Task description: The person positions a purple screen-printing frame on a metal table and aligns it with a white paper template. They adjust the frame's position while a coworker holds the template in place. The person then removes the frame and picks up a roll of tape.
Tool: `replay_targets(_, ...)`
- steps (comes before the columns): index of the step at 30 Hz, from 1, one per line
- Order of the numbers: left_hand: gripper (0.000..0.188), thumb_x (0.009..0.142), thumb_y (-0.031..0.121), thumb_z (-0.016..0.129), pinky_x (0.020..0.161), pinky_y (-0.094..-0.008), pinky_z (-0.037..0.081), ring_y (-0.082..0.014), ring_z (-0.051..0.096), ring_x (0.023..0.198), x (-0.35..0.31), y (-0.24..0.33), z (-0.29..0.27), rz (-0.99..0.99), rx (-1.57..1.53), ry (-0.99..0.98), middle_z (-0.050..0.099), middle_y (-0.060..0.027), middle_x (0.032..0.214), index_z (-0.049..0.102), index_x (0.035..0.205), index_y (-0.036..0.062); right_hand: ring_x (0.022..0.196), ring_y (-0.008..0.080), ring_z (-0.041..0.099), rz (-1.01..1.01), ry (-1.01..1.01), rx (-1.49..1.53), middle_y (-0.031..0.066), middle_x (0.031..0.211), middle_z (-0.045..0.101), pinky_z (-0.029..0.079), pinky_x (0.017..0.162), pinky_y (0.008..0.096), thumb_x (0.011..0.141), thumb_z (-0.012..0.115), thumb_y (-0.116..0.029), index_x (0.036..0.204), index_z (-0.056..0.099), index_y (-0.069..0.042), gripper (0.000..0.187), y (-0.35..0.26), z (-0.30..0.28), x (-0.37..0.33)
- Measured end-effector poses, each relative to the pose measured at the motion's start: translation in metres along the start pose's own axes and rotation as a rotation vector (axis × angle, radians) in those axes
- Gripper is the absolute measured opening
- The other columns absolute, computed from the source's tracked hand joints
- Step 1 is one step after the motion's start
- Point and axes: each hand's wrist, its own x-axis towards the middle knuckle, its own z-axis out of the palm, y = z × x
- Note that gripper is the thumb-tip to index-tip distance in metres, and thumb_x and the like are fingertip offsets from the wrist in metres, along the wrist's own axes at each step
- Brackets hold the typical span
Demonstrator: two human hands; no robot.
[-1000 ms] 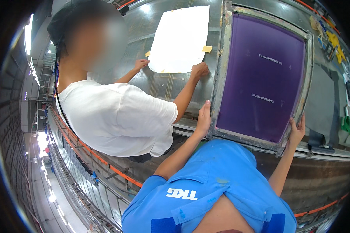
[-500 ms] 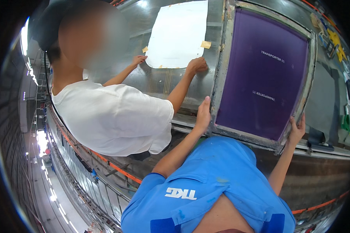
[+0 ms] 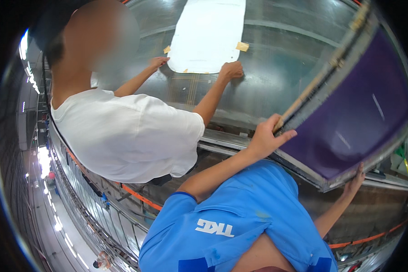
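Observation:
A screen-printing frame (image 3: 349, 122) with purple mesh and worn metal borders is tilted, its left side raised off the table. My left hand (image 3: 267, 138) grips the lower part of that raised side, thumb over the border. At the near right corner area my right hand (image 3: 354, 179) holds the near border, its fingers partly hidden by the frame. Left of the frame, a white sheet (image 3: 208, 38) lies flat on the metal table (image 3: 281, 68), with pieces of tan tape at its edges. A co-worker's two hands touch the table beside the sheet's near corners.
A co-worker in a white shirt (image 3: 131, 131) stands close on my left, leaning over the table. The metal rail (image 3: 226, 139) runs along the table's near edge. Something green (image 3: 402, 152) shows beyond the frame at the right.
The frame's left side has been lifted and the whole frame shifted right, baring the metal table beneath. Both my hands moved right with it. The co-worker's hands stay near the sheet.

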Motion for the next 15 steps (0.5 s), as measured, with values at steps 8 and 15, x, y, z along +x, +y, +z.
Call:
replay_targets(8,0.046,0.085,0.034,0.083,0.07,-0.0271,0.047,-0.0105,0.057,0.075,-0.017,0.007,-0.019,0.006,-0.052,-0.023,0.063,-0.0054,0.082,0.061,0.106,-0.0012,0.113,0.0238,0.059,-0.065,0.133,-0.119,0.0152,0.13,0.06,0.047,0.098,0.0384,0.087,0.078,-0.048,0.135,0.053,0.009,0.078,0.008,0.027,-0.019)
replay_targets(15,0.048,0.082,0.027,0.086,0.075,-0.03,0.05,-0.0127,0.06,0.082,-0.024,-0.008,-0.024,-0.043,0.044,-0.021,0.065,-0.0099,0.087,0.058,0.11,-0.0017,0.122,0.0267,0.057,-0.03,0.166,-0.211,0.0172,0.14,0.055,0.047,0.101,0.039,0.09,0.076,-0.044,0.14,0.051,0.008,0.076,-0.008,0.057,-0.023)
